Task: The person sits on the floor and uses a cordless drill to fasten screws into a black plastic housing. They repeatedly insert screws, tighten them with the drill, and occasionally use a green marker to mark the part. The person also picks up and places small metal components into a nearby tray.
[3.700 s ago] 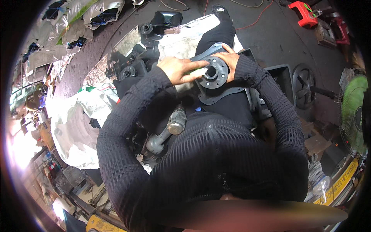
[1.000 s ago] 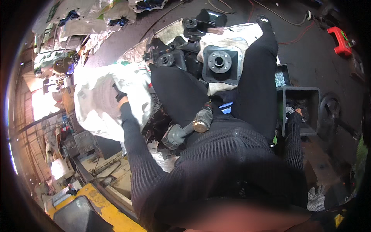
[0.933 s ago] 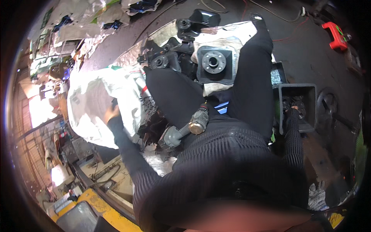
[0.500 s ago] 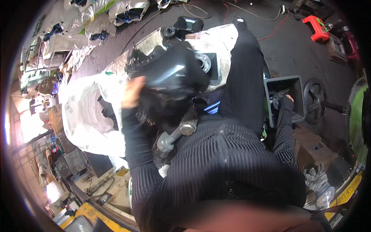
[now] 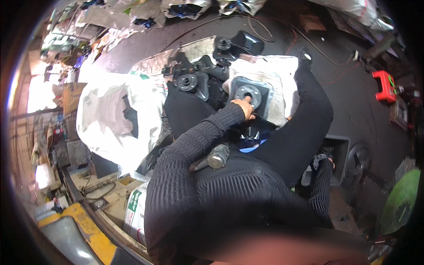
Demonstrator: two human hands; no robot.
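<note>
My left hand (image 5: 244,108) reaches across to a black moulded part with a round grey flange (image 5: 248,95), between my legs. One finger touches the flange near its central hole, the other fingers apart from it. My right hand (image 5: 330,163) is low at the near side of a dark grey bin (image 5: 342,152); its fingers are mostly hidden, beside small dark pieces I cannot make out. Another flanged black part (image 5: 190,82) rests among similar parts beyond my left knee. A tool with a cylindrical metal end (image 5: 218,157) lies against my lap.
An open white sack (image 5: 104,119) with dark contents stands at my left. Another black part (image 5: 224,46) sits farther off on pale sacking. A red stool (image 5: 384,86) and a green fan (image 5: 400,204) are at the right. A cable (image 5: 203,21) crosses the dark floor.
My left hand has swung right, from a large black shell to the flanged part. The shell is no longer over my lap. The view has shifted; my right hand remains by the bin.
</note>
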